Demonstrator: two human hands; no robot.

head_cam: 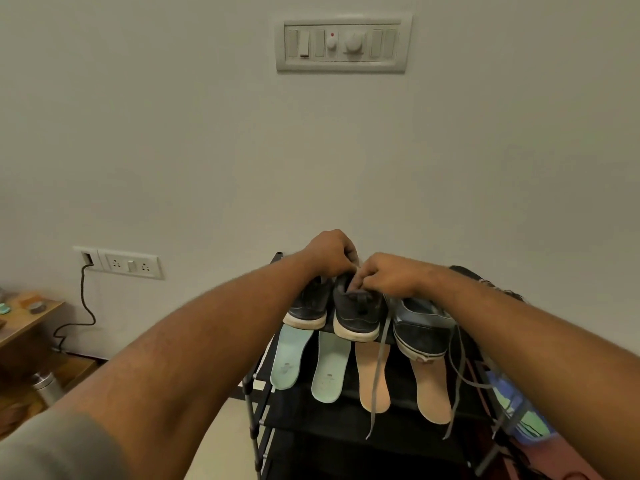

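Note:
Three dark shoes stand heel-first on top of a black shoe rack (258, 403). My left hand (330, 252) and my right hand (388, 275) both grip the top of the middle dark sneaker (358, 315), fingers curled at its opening; what the fingertips pinch is hidden. Another dark sneaker (308, 308) sits to its left. A blue-grey canvas shoe (420, 332) sits to its right, with grey laces (379, 372) hanging loose over the rack's front. Two mint insoles (329, 367) and two tan insoles (375, 379) stick out under the shoes.
A white wall is close behind the rack, with a switch panel (343, 43) high up and a socket plate (121, 262) with a black cable low left. A wooden side table (24, 317) and a steel bottle (45, 386) are at the left. A blue bag (516, 407) lies right of the rack.

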